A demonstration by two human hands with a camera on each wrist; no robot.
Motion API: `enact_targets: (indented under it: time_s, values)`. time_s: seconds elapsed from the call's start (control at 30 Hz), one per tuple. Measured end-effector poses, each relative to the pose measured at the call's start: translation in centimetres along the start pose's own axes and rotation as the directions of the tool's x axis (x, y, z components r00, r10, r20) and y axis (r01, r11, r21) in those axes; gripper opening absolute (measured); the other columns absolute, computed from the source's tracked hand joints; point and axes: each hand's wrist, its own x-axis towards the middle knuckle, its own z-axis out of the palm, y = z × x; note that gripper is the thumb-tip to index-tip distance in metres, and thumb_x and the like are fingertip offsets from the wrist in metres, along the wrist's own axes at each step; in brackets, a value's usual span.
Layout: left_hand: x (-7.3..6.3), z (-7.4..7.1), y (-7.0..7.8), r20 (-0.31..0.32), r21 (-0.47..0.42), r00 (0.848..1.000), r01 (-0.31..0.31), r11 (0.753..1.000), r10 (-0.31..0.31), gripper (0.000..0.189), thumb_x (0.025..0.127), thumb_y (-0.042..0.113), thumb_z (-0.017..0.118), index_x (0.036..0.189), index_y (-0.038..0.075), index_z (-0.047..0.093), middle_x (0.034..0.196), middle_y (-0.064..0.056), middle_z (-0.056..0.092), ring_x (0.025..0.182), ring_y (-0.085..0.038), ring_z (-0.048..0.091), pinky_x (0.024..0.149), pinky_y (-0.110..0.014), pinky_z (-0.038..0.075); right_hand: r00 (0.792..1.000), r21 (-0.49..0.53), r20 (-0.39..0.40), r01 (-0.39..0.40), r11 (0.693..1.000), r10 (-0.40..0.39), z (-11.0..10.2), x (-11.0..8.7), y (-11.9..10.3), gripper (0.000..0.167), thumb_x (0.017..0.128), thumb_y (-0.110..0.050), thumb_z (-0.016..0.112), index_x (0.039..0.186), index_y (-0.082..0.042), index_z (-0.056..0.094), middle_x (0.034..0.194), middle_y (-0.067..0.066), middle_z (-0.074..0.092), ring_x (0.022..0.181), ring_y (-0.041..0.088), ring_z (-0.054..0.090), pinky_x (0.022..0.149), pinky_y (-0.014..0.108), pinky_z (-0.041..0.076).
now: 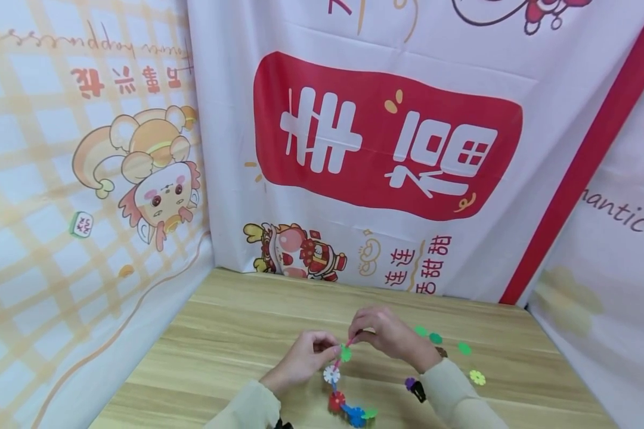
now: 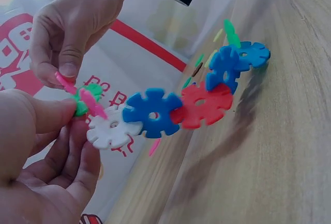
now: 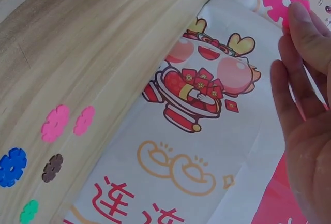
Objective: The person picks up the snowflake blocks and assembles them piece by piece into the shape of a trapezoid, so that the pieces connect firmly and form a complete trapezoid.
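Observation:
A chain of notched plastic flower discs hangs from the person's hands, over the table in the left wrist view. The left hand [image 1: 306, 357] pinches a green disc [image 1: 346, 353] near its upper end. With thumb and fingers, the right hand [image 1: 386, 335] holds a pink disc [image 3: 278, 2] at the green disc's edge. Below the green one come another pink disc [image 2: 93, 103], a white disc [image 2: 115, 127], a blue disc [image 2: 152, 113] and a red disc [image 2: 208, 109]. More blue discs [image 2: 253, 55] and a green one [image 2: 231, 33] form the far end.
Loose discs lie on the wooden table [image 1: 236, 316]: green [image 1: 464, 348], yellow-green [image 1: 477, 377] and purple [image 1: 410, 384] around the right forearm. The right wrist view adds pink [image 3: 55, 123], blue [image 3: 12, 167] and brown [image 3: 52, 167] ones. Printed curtains [image 1: 231, 149] enclose the table.

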Motion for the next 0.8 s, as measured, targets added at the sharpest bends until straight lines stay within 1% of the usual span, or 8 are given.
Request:
enact_targets:
  time_s: [0.1, 0.27, 0.37, 0.47, 0.57, 0.7, 0.8]
  values:
    - [-0.10, 0.15, 0.15, -0.013, -0.009, 1.000, -0.010, 1.000, 0.010, 0.017, 0.103, 0.019, 0.069, 0.109, 0.003, 0.074, 0.098, -0.010, 0.075, 0.082, -0.009, 0.066, 0.071, -0.019, 0.056, 0.999, 0.002, -0.048, 0.020, 1.000, -0.019, 0.19, -0.13, -0.04, 0.012, 0.086, 0.001, 0.082, 0.091, -0.010, 0.079, 0.090, 0.000, 0.078, 0.082, 0.007, 0.073, 0.079, 0.015, 0.060]
    - [-0.13, 0.58, 0.55, -0.053, 0.000, 0.999, -0.013, 1.000, 0.013, 0.016, 0.103, 0.016, 0.069, 0.106, 0.002, 0.074, 0.097, -0.012, 0.075, 0.080, -0.008, 0.065, 0.069, -0.019, 0.054, 0.993, -0.004, -0.119, 0.010, 1.000, -0.011, 0.62, -0.49, -0.08, 0.013, 0.084, 0.001, 0.083, 0.090, -0.009, 0.079, 0.089, 0.000, 0.079, 0.080, 0.007, 0.073, 0.077, 0.014, 0.059]
    - [-0.19, 0.66, 0.69, -0.062, 0.009, 0.998, -0.012, 1.000, 0.013, 0.014, 0.103, 0.014, 0.069, 0.104, 0.001, 0.074, 0.097, -0.013, 0.075, 0.079, -0.008, 0.064, 0.069, -0.019, 0.054, 0.990, -0.003, -0.141, 0.008, 1.000, -0.009, 0.87, -0.72, 0.11, 0.014, 0.083, 0.001, 0.084, 0.090, -0.010, 0.079, 0.088, -0.001, 0.079, 0.079, 0.007, 0.073, 0.076, 0.013, 0.059]
    - [-0.24, 0.57, 0.78, -0.043, 0.015, 0.999, -0.017, 1.000, 0.018, 0.014, 0.103, 0.014, 0.069, 0.104, 0.001, 0.074, 0.096, -0.013, 0.075, 0.079, -0.008, 0.064, 0.069, -0.018, 0.054, 0.991, 0.010, -0.133, 0.002, 1.000, -0.001, 0.88, -0.92, 0.28, 0.016, 0.083, 0.002, 0.084, 0.091, -0.011, 0.079, 0.088, -0.001, 0.078, 0.079, 0.006, 0.073, 0.076, 0.012, 0.059]
    - [-0.25, 0.50, 0.77, -0.019, 0.012, 0.999, -0.026, 1.000, 0.027, 0.014, 0.103, 0.014, 0.069, 0.105, 0.001, 0.074, 0.096, -0.013, 0.074, 0.080, -0.008, 0.064, 0.070, -0.018, 0.054, 0.993, 0.011, -0.113, 0.012, 1.000, -0.011, 0.66, -0.98, 0.28, 0.016, 0.084, 0.003, 0.083, 0.091, -0.011, 0.079, 0.088, -0.001, 0.078, 0.080, 0.007, 0.073, 0.077, 0.013, 0.059]
    - [-0.23, 0.50, 0.55, -0.006, 0.018, 1.000, -0.030, 0.999, 0.030, 0.013, 0.103, 0.013, 0.069, 0.104, 0.001, 0.074, 0.096, -0.012, 0.073, 0.081, -0.007, 0.064, 0.070, -0.018, 0.053, 0.995, -0.020, -0.088, 0.037, 0.999, -0.039, 0.33, -0.78, 0.04, 0.016, 0.084, 0.004, 0.083, 0.090, -0.010, 0.078, 0.087, 0.000, 0.078, 0.080, 0.007, 0.073, 0.078, 0.013, 0.059]
    - [-0.20, 0.47, 0.51, -0.001, 0.028, 0.999, -0.032, 0.999, 0.032, 0.012, 0.103, 0.013, 0.069, 0.104, 0.002, 0.074, 0.096, -0.011, 0.073, 0.080, -0.005, 0.063, 0.071, -0.018, 0.053, 0.997, -0.048, -0.067, 0.036, 0.998, -0.039, -0.01, -0.53, -0.21, 0.016, 0.084, 0.004, 0.084, 0.089, -0.010, 0.078, 0.088, 0.000, 0.077, 0.081, 0.007, 0.073, 0.078, 0.011, 0.058]
